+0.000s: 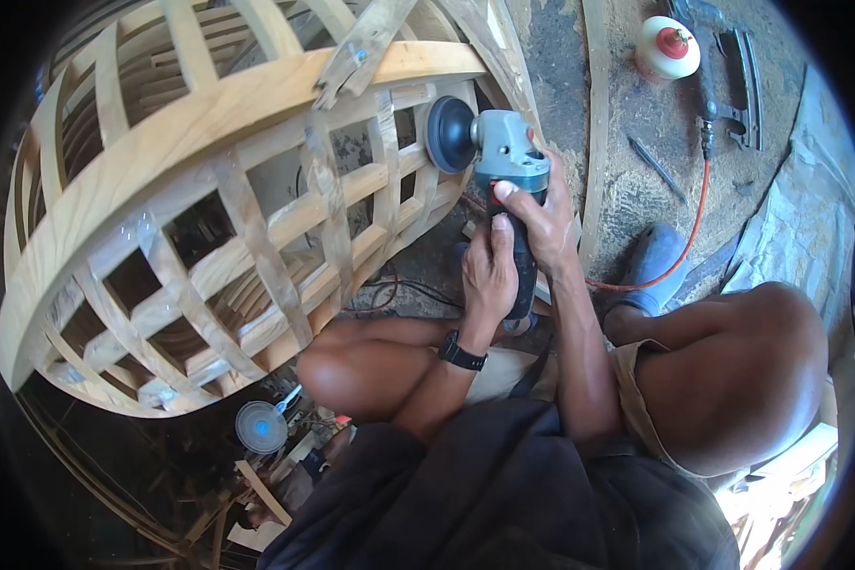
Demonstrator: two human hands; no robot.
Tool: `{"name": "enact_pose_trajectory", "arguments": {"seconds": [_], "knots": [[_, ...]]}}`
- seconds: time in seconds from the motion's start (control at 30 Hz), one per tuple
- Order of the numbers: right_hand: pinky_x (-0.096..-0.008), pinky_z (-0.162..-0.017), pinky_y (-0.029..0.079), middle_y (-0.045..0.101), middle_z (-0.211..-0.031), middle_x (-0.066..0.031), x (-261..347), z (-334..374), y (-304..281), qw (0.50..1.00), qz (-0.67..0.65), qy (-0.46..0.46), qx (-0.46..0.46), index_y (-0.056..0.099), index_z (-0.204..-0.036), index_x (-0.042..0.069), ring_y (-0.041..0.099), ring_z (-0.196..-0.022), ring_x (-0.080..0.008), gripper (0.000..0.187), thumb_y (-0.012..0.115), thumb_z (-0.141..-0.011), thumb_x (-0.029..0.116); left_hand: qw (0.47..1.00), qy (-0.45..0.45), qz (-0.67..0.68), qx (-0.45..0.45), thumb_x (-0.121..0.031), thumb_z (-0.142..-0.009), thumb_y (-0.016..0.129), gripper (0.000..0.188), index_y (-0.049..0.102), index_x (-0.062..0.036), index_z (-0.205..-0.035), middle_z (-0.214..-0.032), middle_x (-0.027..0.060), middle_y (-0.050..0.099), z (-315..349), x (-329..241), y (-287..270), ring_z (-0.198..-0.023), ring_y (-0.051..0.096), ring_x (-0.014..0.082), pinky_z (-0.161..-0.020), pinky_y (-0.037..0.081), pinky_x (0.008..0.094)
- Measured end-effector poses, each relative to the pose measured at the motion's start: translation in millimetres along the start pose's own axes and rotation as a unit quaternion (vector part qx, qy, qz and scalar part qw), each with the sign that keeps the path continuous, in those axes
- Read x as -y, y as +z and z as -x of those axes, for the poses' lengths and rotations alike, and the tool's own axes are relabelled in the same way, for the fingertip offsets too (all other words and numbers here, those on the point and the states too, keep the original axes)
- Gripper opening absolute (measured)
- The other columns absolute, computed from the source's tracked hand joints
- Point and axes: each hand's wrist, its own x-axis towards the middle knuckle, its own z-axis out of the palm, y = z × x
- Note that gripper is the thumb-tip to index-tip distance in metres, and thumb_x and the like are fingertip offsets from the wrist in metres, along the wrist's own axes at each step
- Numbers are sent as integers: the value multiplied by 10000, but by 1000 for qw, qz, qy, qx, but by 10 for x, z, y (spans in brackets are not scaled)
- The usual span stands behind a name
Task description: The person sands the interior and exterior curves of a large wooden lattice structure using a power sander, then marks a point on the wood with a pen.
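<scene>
Both of my hands are wrapped round an angle grinder [511, 176] with a dark body, a grey-green head and a round black disc [451, 134]. My left hand [489, 275], with a black watch [463, 352] at the wrist, grips the lower handle. Higher up, my right hand [547, 214] clasps the body, its thumb near a red button. The disc is at the right end of a curved wooden lattice frame [256, 90], close to its slats; whether it touches them I cannot tell.
Right of the frame, a nail gun [722, 81] with an orange hose [701, 209] lies beside a white bottle with a red cap [668, 47]. A dark pointed tool [657, 169] rests nearby. A round clear lid [261, 427] and wood scraps [264, 492] are at lower left.
</scene>
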Motion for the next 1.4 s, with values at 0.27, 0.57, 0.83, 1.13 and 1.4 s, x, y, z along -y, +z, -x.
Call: {"name": "enact_pose_trajectory", "arguments": {"seconds": [0.27, 0.57, 0.83, 1.13, 1.4], "knots": [[-305, -660, 515, 609, -870, -113, -60, 154, -107, 994, -110, 26, 7, 514, -1141, -21, 624, -726, -186, 484, 699, -820, 290, 997, 52, -55, 19, -562, -952, 515, 686, 589, 107, -1083, -964, 344, 652, 146, -82, 17, -950, 642, 479, -823, 494, 496], [-313, -517, 550, 597, -786, -80, 98, 524, -107, 992, -126, -24, -6, 561, -1085, 5, 632, -572, -181, 434, 687, -837, 338, 994, 95, -57, 16, -615, -942, 499, 730, 624, 99, -1032, -922, 343, 658, 450, -46, 18, -948, 642, 490, -824, 500, 494], [-326, -601, 540, 609, -853, -79, 6, 590, -147, 997, -65, -32, 17, 537, -1168, 42, 629, -664, -193, 473, 724, -830, 316, 993, 111, -31, 1, -599, -928, 517, 726, 623, 116, -1000, -898, 362, 652, 500, 172, 38, -907, 651, 499, -788, 520, 519], [-307, -606, 543, 618, -851, -69, -208, 592, -222, 993, -101, -4, 61, 589, -1160, 19, 629, -662, -177, 403, 713, -880, 281, 987, 142, 6, -78, -564, -917, 551, 667, 636, 91, -1011, -844, 319, 665, 741, 161, 5, -811, 685, 449, -700, 550, 487], [-318, -634, 518, 620, -797, -59, -168, 644, -244, 988, -104, 45, 102, 597, -1018, 43, 614, -683, -180, 401, 702, -888, 407, 990, 126, 11, -57, -533, -935, 526, 692, 601, 145, -1046, -864, 329, 665, 726, 251, 93, -804, 686, 431, -705, 545, 474]]}}
